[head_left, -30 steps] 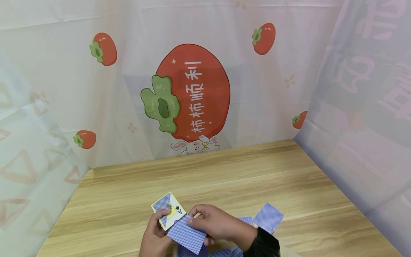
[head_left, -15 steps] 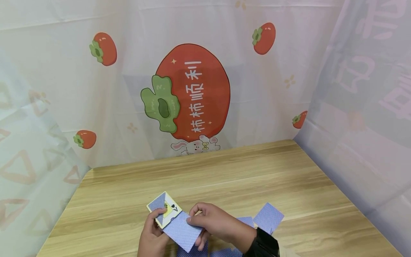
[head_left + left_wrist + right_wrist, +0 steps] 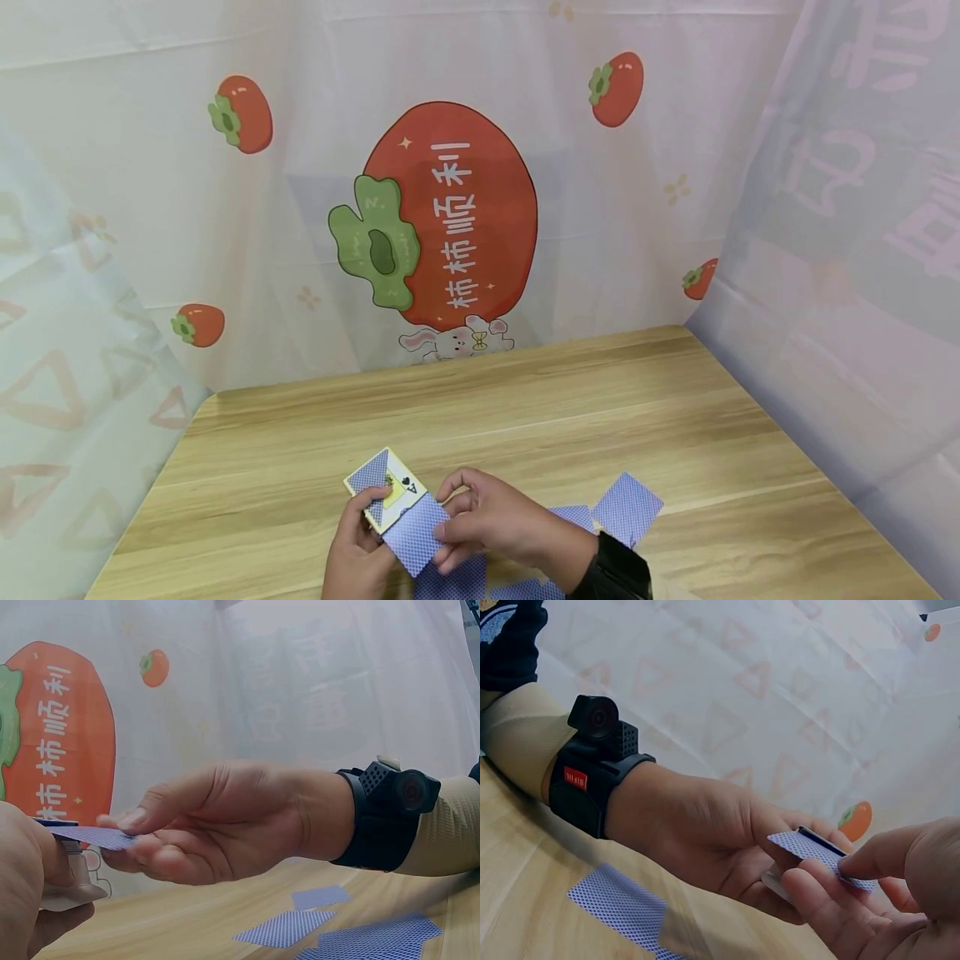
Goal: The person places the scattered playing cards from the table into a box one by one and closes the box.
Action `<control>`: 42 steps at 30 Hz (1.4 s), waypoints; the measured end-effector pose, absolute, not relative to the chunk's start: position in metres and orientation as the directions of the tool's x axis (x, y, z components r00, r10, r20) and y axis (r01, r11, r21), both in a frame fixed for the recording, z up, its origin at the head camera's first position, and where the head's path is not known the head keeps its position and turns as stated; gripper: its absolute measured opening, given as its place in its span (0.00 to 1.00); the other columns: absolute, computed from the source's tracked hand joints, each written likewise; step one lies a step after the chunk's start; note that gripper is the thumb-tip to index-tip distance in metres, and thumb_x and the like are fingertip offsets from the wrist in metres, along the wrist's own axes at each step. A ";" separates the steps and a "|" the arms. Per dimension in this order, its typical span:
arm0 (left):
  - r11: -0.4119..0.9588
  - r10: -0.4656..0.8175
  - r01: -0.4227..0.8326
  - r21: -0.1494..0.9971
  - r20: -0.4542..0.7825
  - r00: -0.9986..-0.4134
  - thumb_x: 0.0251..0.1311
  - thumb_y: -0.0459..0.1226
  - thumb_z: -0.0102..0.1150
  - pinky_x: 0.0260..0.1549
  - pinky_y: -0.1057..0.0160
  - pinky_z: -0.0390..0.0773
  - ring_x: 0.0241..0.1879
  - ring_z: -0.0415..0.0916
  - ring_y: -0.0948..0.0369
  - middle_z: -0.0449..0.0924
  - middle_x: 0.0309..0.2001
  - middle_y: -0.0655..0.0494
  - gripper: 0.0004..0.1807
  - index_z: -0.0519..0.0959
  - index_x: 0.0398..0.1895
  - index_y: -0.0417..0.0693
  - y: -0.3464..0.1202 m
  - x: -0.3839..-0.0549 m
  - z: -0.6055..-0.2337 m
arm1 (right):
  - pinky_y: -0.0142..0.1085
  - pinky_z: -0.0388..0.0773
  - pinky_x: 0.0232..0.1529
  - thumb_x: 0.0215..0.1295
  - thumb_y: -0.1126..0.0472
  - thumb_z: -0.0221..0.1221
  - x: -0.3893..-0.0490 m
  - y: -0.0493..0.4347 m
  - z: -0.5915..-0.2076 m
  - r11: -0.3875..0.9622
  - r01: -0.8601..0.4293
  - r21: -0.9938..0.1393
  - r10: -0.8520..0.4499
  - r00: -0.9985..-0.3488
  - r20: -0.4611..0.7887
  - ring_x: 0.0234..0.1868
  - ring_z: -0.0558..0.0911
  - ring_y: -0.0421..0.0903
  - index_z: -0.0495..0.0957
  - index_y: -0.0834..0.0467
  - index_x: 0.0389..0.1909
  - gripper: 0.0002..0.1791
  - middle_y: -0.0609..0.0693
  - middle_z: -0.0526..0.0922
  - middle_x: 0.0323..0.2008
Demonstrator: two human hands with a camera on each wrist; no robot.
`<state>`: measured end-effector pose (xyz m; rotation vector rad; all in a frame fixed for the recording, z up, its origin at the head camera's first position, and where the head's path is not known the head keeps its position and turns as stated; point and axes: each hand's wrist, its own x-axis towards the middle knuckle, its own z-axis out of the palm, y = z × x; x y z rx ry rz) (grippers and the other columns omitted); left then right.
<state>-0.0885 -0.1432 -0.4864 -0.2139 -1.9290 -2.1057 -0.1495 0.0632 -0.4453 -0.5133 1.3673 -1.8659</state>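
Observation:
My left hand (image 3: 358, 546) grips a playing-card box (image 3: 375, 504) printed with an ace and a blue check pattern, thumb on its face. From the box's open end sticks a blue-backed playing card (image 3: 414, 533), partly inside. My right hand (image 3: 498, 518) pinches the card's right edge between thumb and fingers. In the left wrist view, the right thumb lies on top of the card (image 3: 97, 837), with fingers beneath it. Seen from the right wrist, the card (image 3: 810, 849) lies level at the box mouth. Whether more cards are inside the box is hidden.
Several blue-backed cards lie face down on the wooden table (image 3: 262, 483): one at the right (image 3: 628, 507), others below and beside my right wrist. A white cloth (image 3: 300, 50) with persimmon prints stands behind the table and along both sides.
The card has slid farther into the box, so less of it shows. The box and left hand shifted slightly left, then held still. My right fingers have spread a little.

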 end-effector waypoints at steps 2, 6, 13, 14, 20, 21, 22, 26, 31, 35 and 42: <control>-0.067 -0.109 0.288 0.955 0.280 -0.954 0.53 0.14 0.59 0.39 0.66 0.85 0.47 0.81 0.63 0.66 0.52 0.40 0.32 0.64 0.62 0.35 -0.142 -0.088 -0.486 | 0.36 0.87 0.38 0.63 0.75 0.60 -0.150 0.063 -0.444 -0.167 0.325 -0.931 -0.768 -0.635 -0.084 0.34 0.87 0.46 0.65 0.64 0.57 0.24 0.57 0.79 0.43; -0.056 -0.107 0.238 0.970 0.231 -0.967 0.53 0.16 0.61 0.37 0.65 0.85 0.45 0.82 0.63 0.67 0.53 0.38 0.32 0.65 0.62 0.38 -0.141 -0.088 -0.485 | 0.36 0.86 0.43 0.62 0.77 0.60 -0.149 0.063 -0.443 -0.190 0.260 -0.947 -0.771 -0.637 -0.020 0.39 0.86 0.47 0.65 0.66 0.61 0.27 0.58 0.76 0.49; -0.094 -0.063 0.247 0.964 0.242 -0.968 0.54 0.17 0.61 0.41 0.66 0.85 0.48 0.81 0.64 0.62 0.54 0.33 0.32 0.66 0.62 0.39 -0.141 -0.087 -0.486 | 0.39 0.87 0.38 0.67 0.73 0.62 -0.148 0.062 -0.444 -0.142 0.087 -0.986 -0.717 -0.696 0.042 0.34 0.85 0.47 0.70 0.64 0.59 0.22 0.55 0.78 0.45; -0.091 -0.058 0.248 0.965 0.243 -0.968 0.54 0.17 0.62 0.41 0.66 0.85 0.49 0.80 0.64 0.62 0.55 0.31 0.32 0.66 0.62 0.40 -0.141 -0.087 -0.486 | 0.39 0.87 0.37 0.68 0.72 0.62 -0.147 0.062 -0.444 -0.122 0.058 -0.991 -0.706 -0.707 0.046 0.33 0.84 0.46 0.71 0.63 0.59 0.21 0.54 0.78 0.44; -0.037 -0.054 0.205 0.978 0.203 -0.978 0.55 0.19 0.65 0.43 0.66 0.84 0.49 0.80 0.65 0.63 0.56 0.23 0.32 0.64 0.62 0.38 -0.137 -0.086 -0.483 | 0.36 0.85 0.29 0.71 0.63 0.63 -0.147 0.064 -0.444 0.016 -0.109 -0.994 -0.644 -0.761 0.073 0.26 0.82 0.42 0.75 0.57 0.55 0.15 0.49 0.80 0.39; -0.037 -0.054 0.192 0.981 0.190 -0.980 0.55 0.20 0.65 0.43 0.65 0.84 0.49 0.80 0.65 0.63 0.56 0.24 0.32 0.64 0.63 0.37 -0.137 -0.085 -0.482 | 0.36 0.84 0.27 0.71 0.62 0.63 -0.147 0.064 -0.444 0.041 -0.131 -0.990 -0.631 -0.772 0.076 0.26 0.81 0.41 0.75 0.55 0.55 0.14 0.48 0.80 0.38; -0.037 -0.053 0.178 0.983 0.176 -0.983 0.56 0.21 0.66 0.44 0.65 0.84 0.49 0.80 0.64 0.63 0.57 0.24 0.33 0.63 0.63 0.37 -0.136 -0.085 -0.481 | 0.35 0.83 0.26 0.71 0.61 0.63 -0.147 0.064 -0.444 0.064 -0.152 -0.986 -0.620 -0.781 0.080 0.25 0.80 0.41 0.76 0.54 0.54 0.14 0.47 0.80 0.38; -0.039 -0.051 0.137 0.990 0.134 -0.990 0.57 0.25 0.67 0.44 0.64 0.85 0.50 0.80 0.64 0.63 0.58 0.24 0.33 0.62 0.63 0.36 -0.134 -0.083 -0.477 | 0.31 0.80 0.24 0.71 0.60 0.63 -0.149 0.063 -0.445 0.114 -0.191 -0.975 -0.585 -0.806 0.089 0.25 0.79 0.39 0.77 0.54 0.53 0.13 0.45 0.80 0.36; -0.034 -0.049 0.149 0.988 0.147 -0.988 0.56 0.25 0.68 0.44 0.64 0.85 0.50 0.80 0.64 0.64 0.57 0.23 0.34 0.62 0.63 0.35 -0.134 -0.083 -0.477 | 0.31 0.80 0.23 0.71 0.59 0.63 -0.150 0.063 -0.445 0.129 -0.210 -0.969 -0.584 -0.806 0.097 0.25 0.78 0.37 0.77 0.54 0.53 0.12 0.44 0.80 0.36; -0.032 -0.047 0.154 0.987 0.153 -0.987 0.56 0.25 0.68 0.43 0.64 0.85 0.49 0.80 0.64 0.64 0.57 0.24 0.33 0.62 0.63 0.35 -0.134 -0.083 -0.477 | 0.32 0.81 0.24 0.71 0.59 0.63 -0.150 0.063 -0.444 0.138 -0.206 -0.969 -0.585 -0.806 0.088 0.25 0.77 0.37 0.77 0.53 0.51 0.11 0.44 0.80 0.35; -0.032 -0.061 0.129 0.991 0.127 -0.990 0.56 0.25 0.68 0.43 0.64 0.85 0.49 0.80 0.64 0.65 0.57 0.25 0.34 0.61 0.63 0.34 -0.134 -0.083 -0.477 | 0.32 0.81 0.25 0.72 0.57 0.62 -0.151 0.064 -0.446 0.159 -0.184 -0.970 -0.590 -0.806 0.056 0.25 0.77 0.37 0.78 0.51 0.49 0.09 0.44 0.80 0.36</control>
